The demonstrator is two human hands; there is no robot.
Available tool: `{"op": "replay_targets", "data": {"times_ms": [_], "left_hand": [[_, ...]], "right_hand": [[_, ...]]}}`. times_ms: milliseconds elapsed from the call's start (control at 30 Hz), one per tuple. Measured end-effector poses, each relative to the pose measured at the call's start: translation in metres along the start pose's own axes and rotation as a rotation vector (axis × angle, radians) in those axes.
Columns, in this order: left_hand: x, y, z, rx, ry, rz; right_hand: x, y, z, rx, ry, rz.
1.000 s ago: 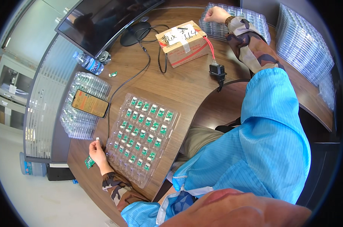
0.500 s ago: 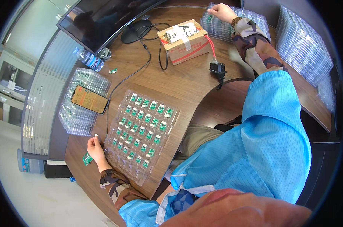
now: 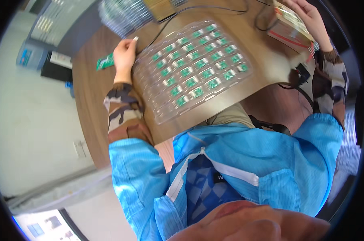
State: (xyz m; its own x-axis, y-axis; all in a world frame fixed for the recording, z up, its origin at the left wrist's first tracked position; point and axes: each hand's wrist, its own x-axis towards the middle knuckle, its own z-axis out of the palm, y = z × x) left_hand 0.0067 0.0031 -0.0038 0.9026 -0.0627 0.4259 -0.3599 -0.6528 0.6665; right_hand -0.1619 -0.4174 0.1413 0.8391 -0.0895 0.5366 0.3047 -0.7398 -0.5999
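Note:
My left hand (image 3: 125, 54) is closed in a pinch on a small white piece (image 3: 136, 39), just off the left corner of a clear plastic tray (image 3: 157, 114). Small green circuit boards (image 3: 201, 63) with white parts fill most of the tray's pockets; those toward its left end hold none. Beside my left hand, on the wood, lies a larger green board (image 3: 105, 62). My right hand (image 3: 310, 20) is above the cardboard box (image 3: 288, 34), its fingers curled together at the upper edge of the picture. What they hold, if anything, cannot be made out.
Stacked clear trays (image 3: 123, 18) stand behind the tray, with a phone (image 3: 160, 9) on them. A black cable (image 3: 168, 20) crosses the desk. By the box is a black plug (image 3: 301, 73) with red wires. More stacked trays (image 3: 348, 140) are at the far right.
My right hand has come back from the far tray stack to above the cardboard box. The view has turned and shifted toward the left side. My left hand keeps its pinch on the white piece.

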Motion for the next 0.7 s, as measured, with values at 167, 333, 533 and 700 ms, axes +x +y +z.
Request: {"op": "replay_targets", "data": {"times_ms": [167, 333, 533, 700], "left_hand": [[-0.004, -0.009, -0.009, 0.055, 0.021, -0.073], [-0.007, -0.005, -0.007, 0.034, 0.020, -0.107], [-0.008, 0.001, -0.007, 0.028, 0.043, -0.079], [-0.010, -0.002, -0.010, 0.041, 0.065, -0.098]], "right_hand": [[0.010, -0.025, 0.115, 0.025, -0.462, -0.403], [0.003, -0.065, 0.218, 0.022, -0.628, -0.607], [-0.001, -0.099, 0.264, -0.281, -0.660, -0.666], [0.012, -0.108, 0.280, -0.462, -0.772, -0.677]]}}
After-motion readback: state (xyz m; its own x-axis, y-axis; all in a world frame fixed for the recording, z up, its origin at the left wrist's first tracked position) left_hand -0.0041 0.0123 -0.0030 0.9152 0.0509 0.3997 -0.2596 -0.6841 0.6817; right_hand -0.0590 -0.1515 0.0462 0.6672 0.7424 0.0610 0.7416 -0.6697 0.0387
